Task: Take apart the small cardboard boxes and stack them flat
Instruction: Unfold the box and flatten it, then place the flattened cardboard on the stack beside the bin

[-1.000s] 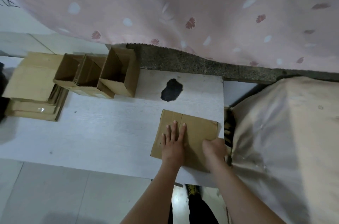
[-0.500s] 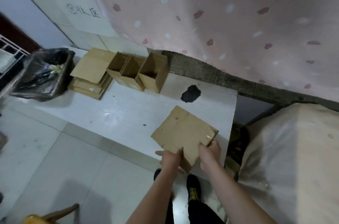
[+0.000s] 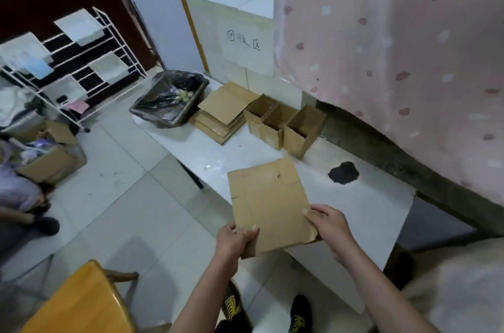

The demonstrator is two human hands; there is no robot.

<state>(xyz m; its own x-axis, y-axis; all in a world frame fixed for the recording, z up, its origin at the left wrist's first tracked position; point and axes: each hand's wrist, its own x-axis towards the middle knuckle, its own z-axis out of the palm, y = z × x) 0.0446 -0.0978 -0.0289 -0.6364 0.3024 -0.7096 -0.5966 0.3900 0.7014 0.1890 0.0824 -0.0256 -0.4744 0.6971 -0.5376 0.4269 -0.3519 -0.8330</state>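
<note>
Carrying a flattened box (image 3: pixel 268 206) above the near edge of the white board (image 3: pixel 376 212), the left hand (image 3: pixel 234 241) pinches its near-left corner and the right hand (image 3: pixel 328 225) grips its right edge. The step looks like moving it to the flat stack (image 3: pixel 222 114) at the board's far left corner. That calls for a reach across and squaring it on top. Three upright boxes (image 3: pixel 285 125) stand just beside the stack; a bin (image 3: pixel 170 99) crowds its other side.

bare forearms, no sleeves in view; black shoes (image 3: pixel 300 313) with what looks like yellow print.
</note>
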